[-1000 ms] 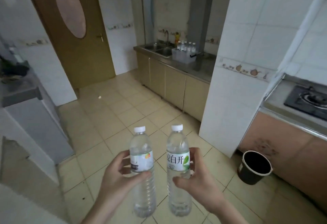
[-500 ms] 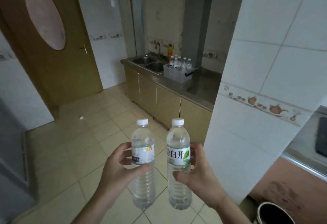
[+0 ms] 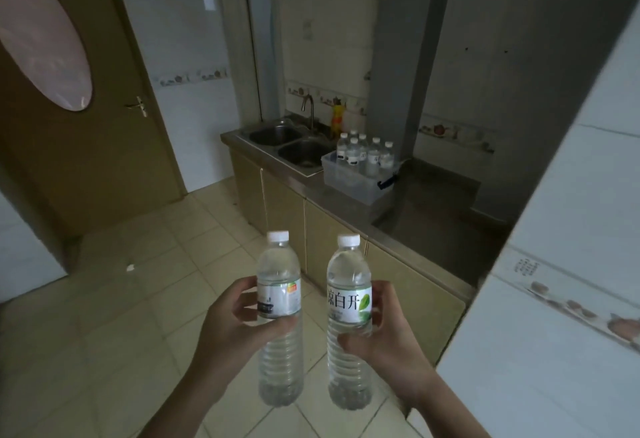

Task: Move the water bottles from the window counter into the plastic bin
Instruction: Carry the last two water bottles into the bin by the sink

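Seen from a head-worn camera looking down into a dim tiled kitchen, a brown door with an oval frosted pane stood at about ten o'clock, its metal handle on its right edge. Pale floor tiles filled the lower left. At about seven o'clock the left hand curled its fingers and thumb around the middle of a clear water bottle, held upright with its white cap on top and a white label partly covered by the thumb. Just beside it, at about five o'clock and not touching it, the right hand gripped a second water bottle the same way, upright, its label showing green-edged Chinese characters. Up at twelve o'clock a steel double sink with a curved tap sat in a dark counter over beige cabinet doors. Immediately right of the sink, at about one o'clock, a clear plastic bin with a blue latch rested on the counter, with several capped bottles standing upright inside. A white tiled wall with a decorated border strip filled the three o'clock side.
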